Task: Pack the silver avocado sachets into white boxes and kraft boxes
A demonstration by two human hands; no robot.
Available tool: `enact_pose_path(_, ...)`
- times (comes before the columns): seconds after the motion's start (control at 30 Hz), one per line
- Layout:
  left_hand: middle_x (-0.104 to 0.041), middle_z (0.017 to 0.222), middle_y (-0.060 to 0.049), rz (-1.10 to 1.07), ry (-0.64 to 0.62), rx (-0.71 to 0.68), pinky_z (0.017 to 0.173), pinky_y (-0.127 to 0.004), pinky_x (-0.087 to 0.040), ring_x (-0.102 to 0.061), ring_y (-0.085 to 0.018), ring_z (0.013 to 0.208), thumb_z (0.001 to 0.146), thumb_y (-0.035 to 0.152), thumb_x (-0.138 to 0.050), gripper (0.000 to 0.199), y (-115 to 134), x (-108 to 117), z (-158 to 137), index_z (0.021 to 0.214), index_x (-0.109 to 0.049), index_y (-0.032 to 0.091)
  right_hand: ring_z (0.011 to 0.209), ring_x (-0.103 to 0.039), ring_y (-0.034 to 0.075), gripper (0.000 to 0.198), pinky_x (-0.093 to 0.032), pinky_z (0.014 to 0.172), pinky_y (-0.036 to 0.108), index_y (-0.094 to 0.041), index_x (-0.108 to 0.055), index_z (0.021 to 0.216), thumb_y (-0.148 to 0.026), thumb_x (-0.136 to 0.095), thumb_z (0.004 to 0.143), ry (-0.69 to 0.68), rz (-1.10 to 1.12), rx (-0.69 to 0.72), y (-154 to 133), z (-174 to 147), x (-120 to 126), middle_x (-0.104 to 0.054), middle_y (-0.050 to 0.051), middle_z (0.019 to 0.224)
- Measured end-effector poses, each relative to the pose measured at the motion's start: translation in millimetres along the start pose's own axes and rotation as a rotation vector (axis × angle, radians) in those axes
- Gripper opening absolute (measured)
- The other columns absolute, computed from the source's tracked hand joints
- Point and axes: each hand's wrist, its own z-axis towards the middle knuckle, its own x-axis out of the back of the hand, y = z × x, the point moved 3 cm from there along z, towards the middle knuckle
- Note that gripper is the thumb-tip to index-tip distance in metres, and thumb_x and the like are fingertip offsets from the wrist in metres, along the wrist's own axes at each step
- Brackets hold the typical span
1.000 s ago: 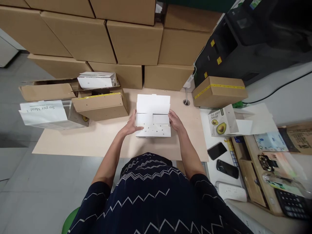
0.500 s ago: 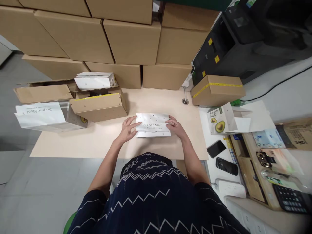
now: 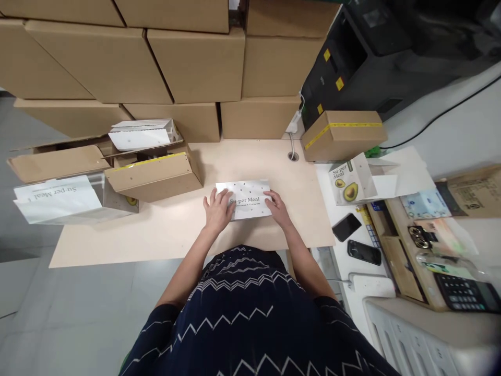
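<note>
A white printed carton (image 3: 250,203) lies on the pale wooden table (image 3: 129,235) in front of me, its "Su-per Meal" lettering facing up. My left hand (image 3: 219,210) rests on the carton's left end, palm down with fingers spread and hiding part of the print. At the opposite end, my right hand (image 3: 277,210) has its fingers bent around the right edge, steadying the carton. The upper flap lies down over the front, near the lower edge.
Left are an open cardboard box (image 3: 156,180) with a white carton (image 3: 141,137) on it and another printed carton (image 3: 58,198). Stacked brown boxes (image 3: 195,68) line the back. Right are a taped box (image 3: 344,138), an avocado-printed carton (image 3: 346,183), two phones (image 3: 364,252) and a printer (image 3: 352,68).
My left hand has moved right, from the carton's left edge onto its top. The flap edge that showed a lower strip now lies flush with the front. The view has shifted slightly.
</note>
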Motion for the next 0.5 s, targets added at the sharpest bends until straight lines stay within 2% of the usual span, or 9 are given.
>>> enact_pose_path(0.07, -0.052, 0.148, -0.007, 0.011, -0.007, -0.034, 0.117, -0.071, 0.011, -0.013, -0.041, 0.153, 0.094, 0.036, -0.055, 0.039, 1.6, -2.0, 0.2, 0.132, -0.063, 0.038, 0.139, -0.043, 0.029, 0.038, -0.040, 0.113, 0.050, -0.028, -0.067, 0.115, -0.052, -0.060, 0.086, 0.021, -0.080, 0.045, -4.1, -1.1, -0.4, -0.042, 0.008, 0.152)
enact_pose_path(0.13, -0.049, 0.151, -0.007, 0.024, -0.021, -0.072, 0.114, -0.072, 0.018, -0.006, -0.042, 0.154, 0.094, 0.034, -0.055, 0.038, 3.0, -3.2, 0.1, 0.130, -0.065, 0.039, 0.146, -0.032, 0.032, 0.033, -0.029, 0.119, 0.054, -0.028, -0.069, 0.111, -0.049, -0.061, 0.087, 0.049, -0.226, 0.113, -13.7, -2.1, -1.5, -0.037, 0.006, 0.156)
enact_pose_path(0.23, -0.044, 0.156, -0.005, 0.022, -0.041, -0.105, 0.113, -0.072, 0.019, -0.005, -0.043, 0.154, 0.094, 0.036, -0.055, 0.037, 4.2, -3.9, 1.1, 0.129, -0.067, 0.039, 0.152, -0.017, 0.038, 0.029, -0.012, 0.123, 0.061, -0.028, -0.073, 0.107, -0.044, -0.068, 0.084, 0.040, -0.448, 0.185, -30.7, 0.7, -5.0, -0.030, 0.003, 0.162)
enact_pose_path(0.3, -0.039, 0.160, -0.004, 0.023, -0.043, -0.090, 0.113, -0.074, 0.016, -0.004, -0.045, 0.154, 0.092, 0.044, -0.058, 0.038, 2.6, -3.1, 1.1, 0.129, -0.067, 0.039, 0.152, -0.014, 0.040, 0.036, -0.009, 0.123, 0.063, -0.030, -0.072, 0.114, -0.044, -0.073, 0.080, -0.054, -0.509, 0.191, -37.2, 6.3, -5.9, -0.030, 0.001, 0.164)
enact_pose_path(0.37, -0.031, 0.164, -0.003, 0.036, -0.044, -0.048, 0.113, -0.076, 0.013, 0.000, -0.047, 0.153, 0.089, 0.052, -0.062, 0.042, -1.4, -1.5, -1.4, 0.129, -0.067, 0.040, 0.153, -0.016, 0.038, 0.051, -0.012, 0.123, 0.060, -0.033, -0.068, 0.126, -0.045, -0.077, 0.077, -0.203, -0.504, 0.175, -37.9, 12.4, -2.6, -0.027, 0.000, 0.165)
enact_pose_path(0.5, -0.012, 0.170, -0.003, 0.066, -0.093, 0.049, 0.112, -0.078, 0.004, 0.002, -0.051, 0.152, 0.082, 0.065, -0.065, 0.063, -11.0, 1.3, -14.4, 0.140, -0.057, 0.042, 0.156, -0.008, 0.036, 0.081, -0.016, 0.124, 0.055, -0.035, -0.052, 0.147, -0.050, -0.080, 0.072, -0.406, -0.489, 0.079, -27.4, 16.0, 16.3, -0.005, 0.000, 0.171)
